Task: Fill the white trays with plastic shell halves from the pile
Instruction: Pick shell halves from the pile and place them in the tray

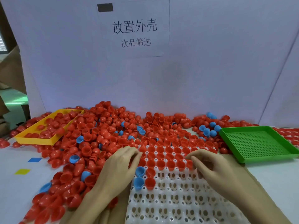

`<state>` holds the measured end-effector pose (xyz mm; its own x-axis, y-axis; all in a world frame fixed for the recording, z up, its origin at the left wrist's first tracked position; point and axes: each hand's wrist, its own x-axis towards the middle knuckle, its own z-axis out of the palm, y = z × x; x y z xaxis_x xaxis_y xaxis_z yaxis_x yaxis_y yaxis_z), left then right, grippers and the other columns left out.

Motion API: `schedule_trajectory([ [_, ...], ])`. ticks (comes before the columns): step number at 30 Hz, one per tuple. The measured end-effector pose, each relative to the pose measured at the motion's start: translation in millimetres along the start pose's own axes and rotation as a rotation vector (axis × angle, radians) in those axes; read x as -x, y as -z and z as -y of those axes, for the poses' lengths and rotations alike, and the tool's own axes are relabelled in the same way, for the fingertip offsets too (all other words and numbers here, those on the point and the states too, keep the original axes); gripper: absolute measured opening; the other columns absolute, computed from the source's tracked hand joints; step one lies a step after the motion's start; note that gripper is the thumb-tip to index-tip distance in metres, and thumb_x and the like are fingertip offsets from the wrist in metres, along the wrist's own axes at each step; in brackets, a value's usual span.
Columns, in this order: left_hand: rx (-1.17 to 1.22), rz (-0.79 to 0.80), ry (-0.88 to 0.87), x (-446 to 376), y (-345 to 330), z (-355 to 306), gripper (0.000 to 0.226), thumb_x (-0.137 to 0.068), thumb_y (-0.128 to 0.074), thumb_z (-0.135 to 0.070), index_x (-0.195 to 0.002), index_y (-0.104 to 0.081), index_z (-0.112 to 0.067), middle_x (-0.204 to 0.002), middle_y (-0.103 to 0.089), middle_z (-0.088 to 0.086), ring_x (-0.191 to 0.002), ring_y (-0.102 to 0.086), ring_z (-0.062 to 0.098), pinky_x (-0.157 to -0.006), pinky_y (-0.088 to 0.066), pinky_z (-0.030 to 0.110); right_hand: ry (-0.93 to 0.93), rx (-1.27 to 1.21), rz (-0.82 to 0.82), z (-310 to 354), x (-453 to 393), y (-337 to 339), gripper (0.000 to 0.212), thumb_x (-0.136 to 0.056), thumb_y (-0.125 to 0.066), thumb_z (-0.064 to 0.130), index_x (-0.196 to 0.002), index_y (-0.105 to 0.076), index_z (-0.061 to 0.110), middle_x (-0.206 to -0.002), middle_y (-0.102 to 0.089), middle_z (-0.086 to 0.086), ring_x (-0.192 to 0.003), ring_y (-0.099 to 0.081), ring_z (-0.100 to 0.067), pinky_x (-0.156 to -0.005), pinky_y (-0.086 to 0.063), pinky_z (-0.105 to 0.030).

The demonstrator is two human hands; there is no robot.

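Observation:
A white tray [178, 199] with rows of round holes lies at the near centre. Its far rows hold red shell halves [160, 164] standing open side up, and two blue shell halves [139, 177] sit at its left edge. The pile of red and blue shell halves [100, 136] spreads behind and to the left of the tray. My left hand [119, 167] lies over the tray's far left corner, its fingers fairly straight and its tips touching red shells there. My right hand [210, 167] hovers over the tray's right side, fingers curled, thumb and forefinger pinching a red shell half [189, 164].
A yellow tray [32, 139] holding red shells sits at the far left. A green perforated tray [258, 143] stands at the right. A white board with a printed sign [135, 28] closes off the back. Blue [34, 159] and yellow [22, 171] tape squares mark the table at left.

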<state>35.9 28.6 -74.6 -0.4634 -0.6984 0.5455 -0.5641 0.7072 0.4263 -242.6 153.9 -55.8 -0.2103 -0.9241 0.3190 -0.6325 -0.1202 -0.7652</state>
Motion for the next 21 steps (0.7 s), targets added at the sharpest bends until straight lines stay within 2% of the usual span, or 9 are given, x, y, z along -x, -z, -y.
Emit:
schedule_trajectory([
  [2,-0.084,-0.038,-0.017,-2,1,5,0.006,-0.103,-0.062,-0.024,-0.104,-0.067,-0.028,-0.098,-0.058,-0.021,-0.093,-0.057,0.003,-0.078,-0.051,0.021,-0.025,-0.008,-0.025,-10,2,4,0.027,-0.103,-0.062,0.019,-0.102,-0.072,0.044,-0.079,-0.073,0.004,-0.061,-0.067,-0.017,-0.058,-0.057,-0.038],
  [4,-0.189,-0.033,0.02,-5,1,18,0.015,-0.1,-0.066,-0.018,-0.114,-0.069,-0.021,-0.111,-0.059,-0.013,-0.104,-0.055,0.009,-0.089,-0.05,0.027,-0.029,-0.02,-0.031,-14,4,4,0.028,-0.103,-0.061,0.02,-0.104,-0.071,0.046,-0.079,-0.073,0.004,-0.062,-0.067,-0.017,-0.059,-0.059,-0.045],
  [6,-0.27,0.007,0.083,-7,1,32,0.023,-0.099,-0.069,-0.017,-0.121,-0.068,-0.017,-0.122,-0.06,-0.007,-0.114,-0.055,0.015,-0.097,-0.047,0.032,-0.007,-0.044,-0.029,-13,6,3,0.029,-0.104,-0.061,0.019,-0.105,-0.07,0.047,-0.079,-0.072,0.003,-0.06,-0.066,-0.016,-0.058,-0.059,-0.043],
  [9,-0.288,0.092,0.207,-8,-2,48,0.023,-0.103,-0.064,-0.024,-0.125,-0.068,-0.019,-0.13,-0.058,-0.008,-0.122,-0.053,0.016,-0.101,-0.039,0.031,0.027,-0.048,-0.048,-10,9,3,0.029,-0.103,-0.062,0.019,-0.104,-0.069,0.047,-0.076,-0.071,0.002,-0.058,-0.064,-0.017,-0.055,-0.057,-0.042],
  [12,-0.181,0.068,0.265,-13,-2,53,0.015,-0.099,-0.071,-0.017,-0.113,-0.073,-0.018,-0.121,-0.059,-0.008,-0.118,-0.056,0.018,-0.103,-0.041,0.032,0.035,-0.077,-0.068,-7,9,5,0.031,-0.103,-0.062,0.017,-0.1,-0.07,0.047,-0.076,-0.071,0.002,-0.057,-0.064,-0.018,-0.053,-0.055,-0.039],
  [15,-0.11,-0.051,0.232,-13,0,52,0.02,-0.091,-0.077,-0.003,-0.107,-0.075,-0.016,-0.11,-0.059,-0.008,-0.108,-0.059,0.014,-0.095,-0.046,0.027,0.036,-0.08,-0.073,-5,9,5,0.035,-0.102,-0.063,0.015,-0.098,-0.07,0.048,-0.076,-0.071,0.004,-0.057,-0.064,-0.016,-0.051,-0.051,-0.026],
  [19,-0.082,-0.156,0.159,-9,5,43,0.03,-0.089,-0.076,0.004,-0.111,-0.074,-0.017,-0.11,-0.058,-0.01,-0.096,-0.06,0.004,-0.084,-0.049,0.018,0.007,-0.116,-0.068,-2,11,4,0.032,-0.103,-0.062,0.011,-0.095,-0.073,0.04,-0.075,-0.071,0.003,-0.057,-0.064,-0.016,-0.053,-0.053,-0.029],
  [21,-0.023,-0.209,0.11,-10,9,35,0.039,-0.089,-0.075,0.005,-0.118,-0.072,-0.02,-0.111,-0.058,-0.011,-0.095,-0.062,0.005,-0.085,-0.05,0.013,-0.004,-0.147,-0.047,2,11,5,0.029,-0.103,-0.061,0.009,-0.097,-0.074,0.035,-0.076,-0.071,0.001,-0.058,-0.064,-0.014,-0.055,-0.052,-0.026],
])
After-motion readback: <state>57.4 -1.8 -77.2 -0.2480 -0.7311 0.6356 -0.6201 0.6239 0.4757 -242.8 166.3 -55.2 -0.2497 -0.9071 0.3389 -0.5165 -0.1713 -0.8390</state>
